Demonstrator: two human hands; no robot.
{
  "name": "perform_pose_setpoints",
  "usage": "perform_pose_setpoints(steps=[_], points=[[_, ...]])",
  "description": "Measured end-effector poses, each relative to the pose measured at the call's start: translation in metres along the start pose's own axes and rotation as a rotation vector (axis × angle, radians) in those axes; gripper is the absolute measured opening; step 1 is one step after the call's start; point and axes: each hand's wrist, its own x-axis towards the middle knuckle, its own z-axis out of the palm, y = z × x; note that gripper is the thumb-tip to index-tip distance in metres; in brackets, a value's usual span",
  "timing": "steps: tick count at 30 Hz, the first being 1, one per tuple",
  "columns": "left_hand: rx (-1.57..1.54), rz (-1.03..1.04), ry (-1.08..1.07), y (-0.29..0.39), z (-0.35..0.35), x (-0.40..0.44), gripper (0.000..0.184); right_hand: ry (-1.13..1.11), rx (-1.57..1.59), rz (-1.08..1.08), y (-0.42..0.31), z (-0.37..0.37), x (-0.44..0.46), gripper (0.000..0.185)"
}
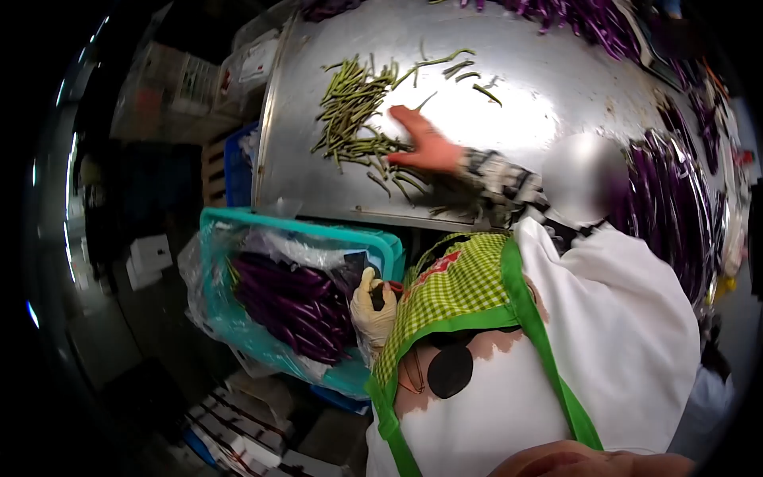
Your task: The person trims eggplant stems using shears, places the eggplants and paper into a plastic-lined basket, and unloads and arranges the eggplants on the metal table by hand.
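Note:
My right hand point(429, 147), bare below a patterned sleeve, is spread over the metal table point(294, 103), its fingers apart at the right edge of a pile of short green stalk-like pieces point(350, 107). Loose pieces lie around it. Lower down, my left hand point(373, 312) wears a pale glove and is beside the right rim of a teal crate point(302, 220). Its thumb and fingers curl round something small and dark that I cannot make out. Purple eggplants point(290, 306) lie in clear plastic inside the crate.
Bagged eggplants point(664, 207) lie at the right, with more purple ones point(584, 24) along the table's far side. White crates point(179, 83) and a blue bin point(237, 167) stand left of the table. A whitish round blur point(584, 175) covers part of the view near my right sleeve.

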Motion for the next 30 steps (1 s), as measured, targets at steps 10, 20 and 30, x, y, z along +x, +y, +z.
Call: perform_pose_setpoints(steps=[10, 20, 30], points=[[-0.026, -0.149, 0.091, 0.008, -0.015, -0.004, 0.041, -0.389, -0.791, 0.128, 0.023, -0.145, -0.237, 0.116], [-0.056, -0.186, 0.055, 0.004, -0.017, 0.001, 0.039, -0.318, -0.525, -0.034, -0.023, -0.014, -0.082, 0.112], [-0.009, -0.154, 0.092, 0.002, -0.016, 0.009, 0.037, -0.336, -0.534, -0.153, -0.035, 0.156, 0.096, 0.097]])
